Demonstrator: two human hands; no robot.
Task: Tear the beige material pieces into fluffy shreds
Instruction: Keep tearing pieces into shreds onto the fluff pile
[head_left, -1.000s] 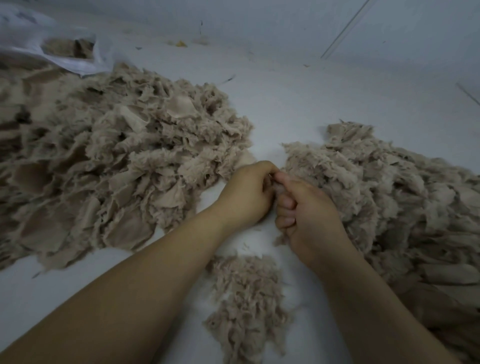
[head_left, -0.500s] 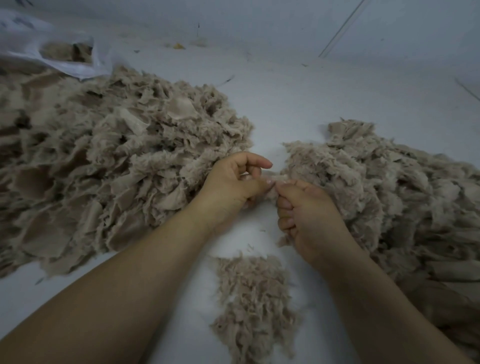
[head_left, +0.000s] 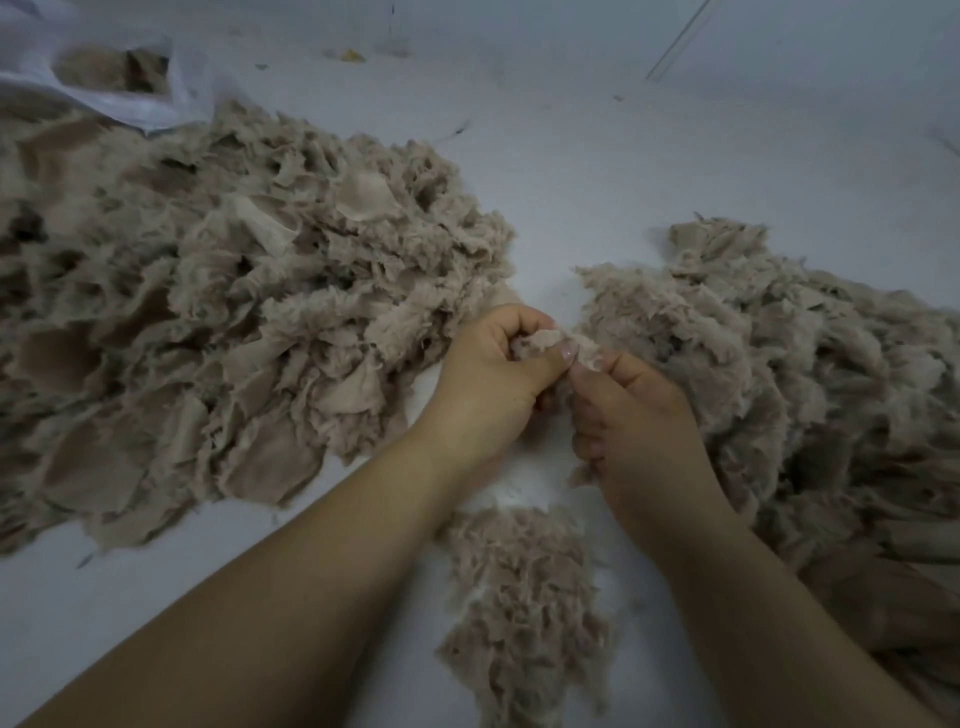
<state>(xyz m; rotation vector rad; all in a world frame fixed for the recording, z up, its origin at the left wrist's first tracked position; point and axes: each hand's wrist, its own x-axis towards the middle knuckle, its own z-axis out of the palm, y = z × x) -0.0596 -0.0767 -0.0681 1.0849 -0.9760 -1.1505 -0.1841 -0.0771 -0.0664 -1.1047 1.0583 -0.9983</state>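
A small beige material piece is held between both hands at the centre of the head view. My left hand pinches its left end with thumb and curled fingers. My right hand pinches its right end, thumb touching the left thumb. A big heap of beige material pieces lies to the left. A second heap spreads to the right. A small pile of fluffy shreds lies below the hands, between my forearms.
Everything rests on a white surface. A white bag with more beige material in it lies at the far left corner. A small yellow scrap and a few specks lie farther back.
My hands have shifted their hold: the left thumb now lies across the piece and more of the beige piece shows between the fingertips. The heaps have not moved.
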